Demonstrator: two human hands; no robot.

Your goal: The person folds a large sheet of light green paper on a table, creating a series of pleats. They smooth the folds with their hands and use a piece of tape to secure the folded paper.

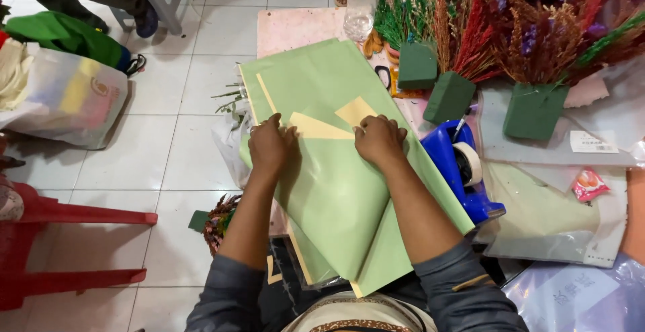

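A stack of light green wrapping paper sheets (316, 83) with pale yellow undersides lies across the pink table (289, 26) and hangs toward my lap. My left hand (270, 145) presses on the paper with bent fingers at a fold where a yellow triangle (316, 129) shows. My right hand (379, 140) pinches the paper's folded edge just right of that triangle. A second yellow flap (356, 110) shows above the right hand.
A blue tape dispenser (460, 171) sits right of my right arm. Green floral foam blocks (449, 97) with dried red, green and purple stems stand at the back right. A clear water bottle (361, 3) stands behind. A red plastic chair (47, 245) and bags are on the floor at left.
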